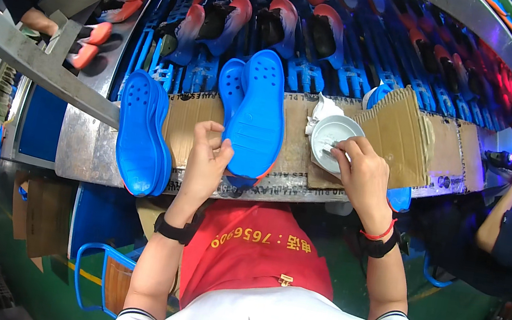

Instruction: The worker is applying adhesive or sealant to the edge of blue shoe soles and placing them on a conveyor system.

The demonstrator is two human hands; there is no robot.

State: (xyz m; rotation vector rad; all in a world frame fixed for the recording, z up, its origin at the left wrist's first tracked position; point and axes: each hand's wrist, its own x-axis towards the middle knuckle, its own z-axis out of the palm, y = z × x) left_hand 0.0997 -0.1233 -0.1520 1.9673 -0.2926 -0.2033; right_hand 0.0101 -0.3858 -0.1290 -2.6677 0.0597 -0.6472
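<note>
A blue shoe sole (259,113) lies on the bench in front of me, partly over another blue sole (232,86). Right beside its left edge is my left hand (208,158), half curled with thumb and forefinger apart and nothing seen between them. My right hand (362,177) reaches over the rim of a white bowl (336,127), fingers pinched together. Something small and thin shows at the fingertips inside the bowl, too small to name. Farther left, a stack of blue soles (139,135) overhangs the bench's near edge.
Behind the bench, a blue rack (202,74) carries several red-and-blue shoes (282,27). Cardboard (400,136) lies right of the bowl, with crumpled white paper (324,108) behind it. A metal frame bar (44,56) crosses at left. Other people's arms (494,221) show at right and upper left.
</note>
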